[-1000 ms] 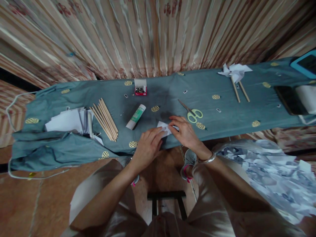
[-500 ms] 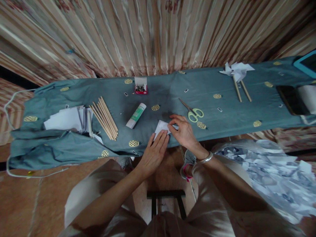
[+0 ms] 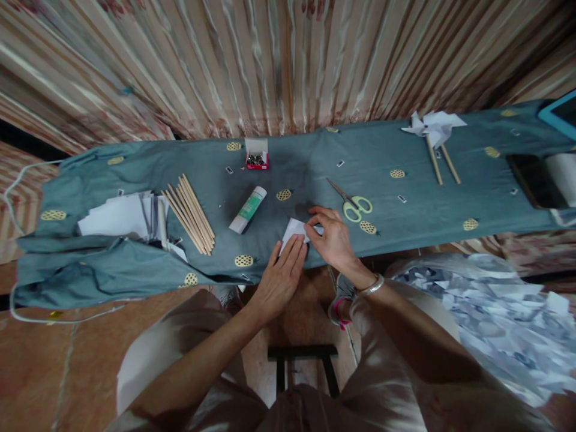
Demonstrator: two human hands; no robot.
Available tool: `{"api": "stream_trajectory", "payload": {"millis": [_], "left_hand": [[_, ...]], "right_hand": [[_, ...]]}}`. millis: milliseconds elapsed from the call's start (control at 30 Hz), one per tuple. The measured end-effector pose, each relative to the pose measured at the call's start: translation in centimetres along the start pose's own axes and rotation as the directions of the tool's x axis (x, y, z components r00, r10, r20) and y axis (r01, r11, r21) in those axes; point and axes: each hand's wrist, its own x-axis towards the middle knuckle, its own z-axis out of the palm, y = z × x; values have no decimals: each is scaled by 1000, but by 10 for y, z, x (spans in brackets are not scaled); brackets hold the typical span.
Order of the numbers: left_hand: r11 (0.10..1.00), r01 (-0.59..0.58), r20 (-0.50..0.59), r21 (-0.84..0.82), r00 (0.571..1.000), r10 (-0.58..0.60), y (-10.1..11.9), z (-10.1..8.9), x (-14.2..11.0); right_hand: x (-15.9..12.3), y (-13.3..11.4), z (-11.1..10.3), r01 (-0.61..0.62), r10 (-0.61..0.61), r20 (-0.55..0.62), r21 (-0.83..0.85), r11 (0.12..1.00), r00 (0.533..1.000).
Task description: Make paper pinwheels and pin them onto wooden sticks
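A small piece of white paper lies at the front edge of the cloth-covered table, partly hidden under my hands. My left hand rests flat on it with fingers stretched out, pressing it down. With thumb and index finger together, my right hand pinches the paper's right part. Just beyond that hand lie scissors with pale green handles. A green and white glue stick lies on its side to the left of the paper. Behind it stands an open red box of metal pins.
Several wooden sticks lie left of the glue stick, beside a stack of white paper. Paper pinwheels on sticks lie at the back right, near a dark phone. A bag of paper scraps sits at lower right.
Almost nothing differs. Both hands keep their places on the paper, and the view has shifted very slightly.
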Motion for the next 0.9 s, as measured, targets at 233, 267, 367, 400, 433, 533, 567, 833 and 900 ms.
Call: {"api": "stream_trajectory", "payload": {"millis": [233,267,367,400,433,533,567,833,900], "left_hand": [[1000,20,40,4,999,-20,0,-2,2],[1000,21,42,2,999,-22,-1,-1,2],[1000,20,45,3,999,-20,-1,0,2],[1000,19,49,4,999,-19,-1,0,2],[1000,19,53,4,998,-19,-1,-1,2],[1000,19,55,-1,998,-19,-1,-1,1],[1000,20,53,-5,998,-19,-1,-1,1],[1000,13,62,16,998,-14,-1,-2,1],[1000,10,68,16,998,-11,-1,-1,1]], "right_hand": [[0,-2,2,-10,10,-13,-13,1000,1000],[0,-2,2,-12,12,-10,-13,1000,1000],[-1,-2,2,-16,16,4,-4,1000,1000],[-1,-2,2,-15,15,9,-1,1000,1000],[-1,-2,2,-13,13,8,-3,1000,1000],[-1,-2,2,7,-7,-9,-29,1000,1000],[-1,-3,3,14,-14,-17,-39,999,1000],[-1,-4,2,30,-31,-10,-63,998,999],[-2,-4,1,30,-31,-6,-65,997,1000]]}}
